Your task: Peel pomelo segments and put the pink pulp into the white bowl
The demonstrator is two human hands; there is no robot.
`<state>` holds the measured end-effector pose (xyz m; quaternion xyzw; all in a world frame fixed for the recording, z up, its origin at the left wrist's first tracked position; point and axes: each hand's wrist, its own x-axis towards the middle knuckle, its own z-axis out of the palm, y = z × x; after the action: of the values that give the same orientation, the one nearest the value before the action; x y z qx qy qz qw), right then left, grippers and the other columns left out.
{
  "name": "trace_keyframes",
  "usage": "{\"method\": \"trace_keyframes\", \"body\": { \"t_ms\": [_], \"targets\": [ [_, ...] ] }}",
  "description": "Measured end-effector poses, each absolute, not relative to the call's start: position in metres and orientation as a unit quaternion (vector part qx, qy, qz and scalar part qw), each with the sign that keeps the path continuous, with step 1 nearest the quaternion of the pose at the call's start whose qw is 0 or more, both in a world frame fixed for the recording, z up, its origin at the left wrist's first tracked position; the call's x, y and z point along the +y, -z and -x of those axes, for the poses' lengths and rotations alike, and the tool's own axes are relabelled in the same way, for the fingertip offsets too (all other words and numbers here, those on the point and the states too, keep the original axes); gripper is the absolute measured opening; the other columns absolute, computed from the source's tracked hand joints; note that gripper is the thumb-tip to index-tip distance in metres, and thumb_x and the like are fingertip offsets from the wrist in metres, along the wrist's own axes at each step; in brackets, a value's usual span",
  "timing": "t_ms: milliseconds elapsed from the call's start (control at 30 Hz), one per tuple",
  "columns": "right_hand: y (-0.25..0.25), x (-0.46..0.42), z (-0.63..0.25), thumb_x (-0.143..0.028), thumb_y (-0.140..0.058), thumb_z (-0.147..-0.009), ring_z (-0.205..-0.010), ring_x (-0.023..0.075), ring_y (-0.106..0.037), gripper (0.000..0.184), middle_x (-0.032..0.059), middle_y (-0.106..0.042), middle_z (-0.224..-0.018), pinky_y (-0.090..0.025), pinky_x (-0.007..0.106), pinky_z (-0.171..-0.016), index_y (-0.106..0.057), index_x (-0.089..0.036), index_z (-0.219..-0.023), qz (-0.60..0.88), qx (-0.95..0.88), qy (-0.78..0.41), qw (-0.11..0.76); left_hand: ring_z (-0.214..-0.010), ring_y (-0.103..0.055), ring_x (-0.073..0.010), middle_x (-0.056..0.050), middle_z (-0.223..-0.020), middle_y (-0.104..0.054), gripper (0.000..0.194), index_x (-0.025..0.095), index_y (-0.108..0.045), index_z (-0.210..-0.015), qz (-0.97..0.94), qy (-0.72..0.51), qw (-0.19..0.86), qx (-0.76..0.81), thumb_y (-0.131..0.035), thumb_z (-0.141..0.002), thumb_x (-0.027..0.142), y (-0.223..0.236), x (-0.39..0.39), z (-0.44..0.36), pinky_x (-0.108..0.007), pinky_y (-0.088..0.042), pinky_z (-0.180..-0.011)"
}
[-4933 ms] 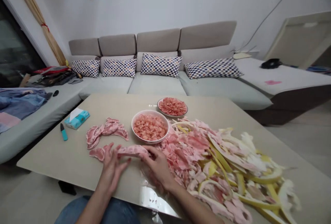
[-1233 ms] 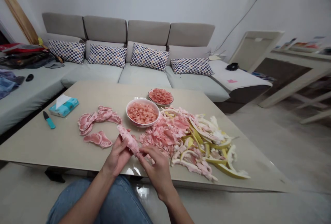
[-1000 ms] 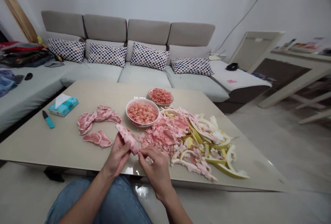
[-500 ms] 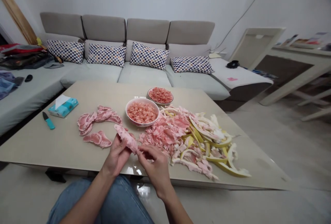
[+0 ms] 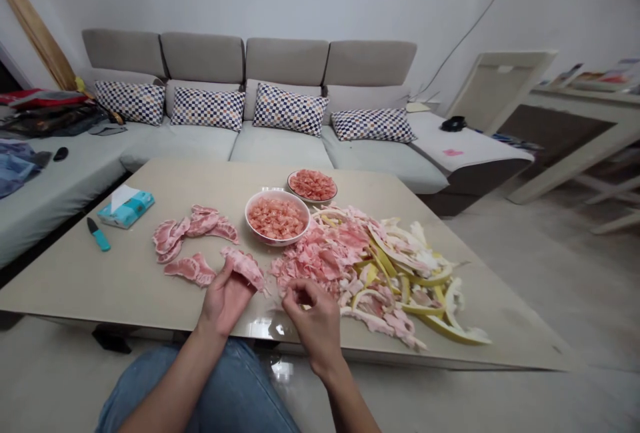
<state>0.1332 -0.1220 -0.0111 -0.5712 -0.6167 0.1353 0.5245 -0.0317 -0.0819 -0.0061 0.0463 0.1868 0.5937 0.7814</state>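
Note:
My left hand (image 5: 226,305) is closed around a pink pomelo segment (image 5: 246,267), held above the table near its front edge. Thumb and fingers of my right hand (image 5: 316,321) are pinched together a short way to the right of the segment. Whatever lies between those fingertips is too small to make out. Several more pomelo segments (image 5: 200,223) lie on the table to the left. Beyond my hands stands a white bowl (image 5: 278,242) of peeled pink pulp, with a second dish of pulp (image 5: 313,185) behind it. Pink membrane scraps (image 5: 320,256) are heaped beside my right hand.
Yellow-green and white peel strips (image 5: 440,323) spread over the table's right side. A knife with a turquoise handle (image 5: 101,240) and a blue tissue pack (image 5: 126,209) lie at the left. The sofa (image 5: 280,146) runs along the table's far side.
My right hand has moved right, away from the pomelo segment it was touching, its fingers still pinched. The segment stays in my left hand.

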Motion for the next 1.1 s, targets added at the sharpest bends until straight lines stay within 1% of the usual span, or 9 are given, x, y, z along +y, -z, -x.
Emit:
{"method": "trace_keyframes", "body": {
  "t_ms": [200, 333, 433, 500, 700, 767, 900, 1000, 1100],
  "targets": [
    [0.025, -0.113, -0.174, -0.02, -0.052, -0.086, -0.076, 0.0192, -0.068, 0.019, 0.007, -0.073, -0.089, -0.055, 0.031, -0.07, -0.07, -0.019, -0.094, 0.583, -0.614, -0.087, 0.525, -0.104, -0.067, -0.0219, -0.009, -0.103, -0.074, 0.022, 0.016, -0.067, -0.097, -0.024, -0.595, 0.78, 0.19, -0.047, -0.096, 0.025, 0.0, -0.08, 0.036, -0.047, -0.044, -0.104],
    [0.031, -0.103, -0.193, -0.021, -0.052, -0.09, -0.095, 0.0249, -0.067, 0.022, 0.0113, -0.072, -0.102, -0.054, 0.04, -0.081, -0.071, -0.019, -0.1, 0.582, -0.666, -0.019, 0.466, -0.114, -0.063, -0.0264, -0.012, -0.111, -0.072, 0.022, 0.016, -0.065, -0.106, -0.046, -0.582, 0.79, 0.187, -0.049, -0.095, 0.026, 0.0, -0.083, 0.034, -0.052, -0.042, -0.106],
    [0.033, -0.101, -0.193, -0.019, -0.055, -0.087, -0.116, 0.0316, -0.058, 0.021, 0.0147, -0.066, -0.12, -0.046, 0.052, -0.095, -0.074, -0.02, -0.096, 0.568, -0.697, 0.03, 0.437, -0.121, -0.059, -0.0272, -0.015, -0.121, -0.067, 0.032, 0.017, -0.057, -0.123, -0.083, -0.576, 0.79, 0.192, -0.049, -0.092, 0.014, 0.001, -0.084, 0.031, -0.048, -0.044, -0.105],
    [0.033, -0.105, -0.182, -0.018, -0.055, -0.088, -0.12, 0.0311, -0.055, 0.021, 0.0144, -0.063, -0.125, -0.044, 0.053, -0.098, -0.074, -0.021, -0.097, 0.557, -0.698, 0.002, 0.45, -0.121, -0.06, -0.0239, -0.014, -0.125, -0.065, 0.044, 0.019, -0.05, -0.131, -0.106, -0.584, 0.778, 0.207, -0.048, -0.089, 0.004, 0.002, -0.085, 0.029, -0.041, -0.046, -0.104],
    [0.029, -0.12, -0.122, -0.03, -0.062, -0.088, -0.083, 0.0196, -0.069, 0.021, 0.0066, -0.074, -0.093, -0.055, 0.03, -0.075, -0.071, -0.02, -0.104, 0.504, -0.655, -0.277, 0.49, -0.113, -0.065, -0.0185, -0.01, -0.122, -0.067, 0.058, 0.024, -0.046, -0.132, -0.145, -0.627, 0.728, 0.239, -0.058, -0.082, -0.003, 0.006, -0.086, 0.023, -0.027, -0.052, -0.095],
    [0.028, -0.12, -0.108, -0.031, -0.061, -0.089, -0.07, 0.0171, -0.066, 0.016, 0.003, -0.072, -0.078, -0.052, 0.025, -0.065, -0.072, -0.019, -0.091, 0.499, -0.649, -0.291, 0.495, -0.111, -0.065, -0.0189, -0.007, -0.119, -0.068, 0.061, 0.027, -0.047, -0.131, -0.158, -0.63, 0.72, 0.245, -0.064, -0.08, -0.001, 0.007, -0.087, 0.022, -0.028, -0.052, -0.094],
    [0.027, -0.12, -0.098, -0.029, -0.05, -0.094, -0.06, 0.0153, -0.059, 0.032, 0.0011, -0.064, -0.063, -0.045, 0.023, -0.056, -0.065, -0.018, -0.068, 0.507, -0.647, -0.275, 0.499, -0.102, -0.068, -0.0197, -0.004, -0.102, -0.072, 0.052, 0.023, -0.057, -0.119, -0.196, -0.628, 0.695, 0.291, -0.075, -0.073, 0.008, 0.007, -0.088, 0.022, -0.03, -0.053, -0.089],
    [0.021, -0.132, -0.095, -0.027, -0.047, -0.096, -0.067, 0.0165, -0.059, 0.031, 0.0028, -0.065, -0.069, -0.044, 0.026, -0.063, -0.065, -0.019, -0.073, 0.5, -0.67, -0.255, 0.486, -0.083, -0.068, -0.0163, 0.0, -0.083, -0.071, 0.034, 0.018, -0.063, -0.096, -0.207, -0.635, 0.662, 0.339, -0.081, -0.067, 0.014, 0.01, -0.088, 0.021, -0.029, -0.052, -0.081],
    [0.008, -0.15, -0.092, -0.024, -0.042, -0.098, -0.07, 0.0169, -0.06, 0.029, 0.0036, -0.065, -0.074, -0.044, 0.026, -0.065, -0.067, -0.021, -0.082, 0.467, -0.716, -0.237, 0.462, -0.074, -0.066, -0.0135, 0.002, -0.078, -0.069, 0.031, 0.018, -0.059, -0.082, -0.203, -0.641, 0.646, 0.362, -0.084, -0.064, 0.016, 0.013, -0.087, 0.019, -0.026, -0.051, -0.075]
  ]
}}
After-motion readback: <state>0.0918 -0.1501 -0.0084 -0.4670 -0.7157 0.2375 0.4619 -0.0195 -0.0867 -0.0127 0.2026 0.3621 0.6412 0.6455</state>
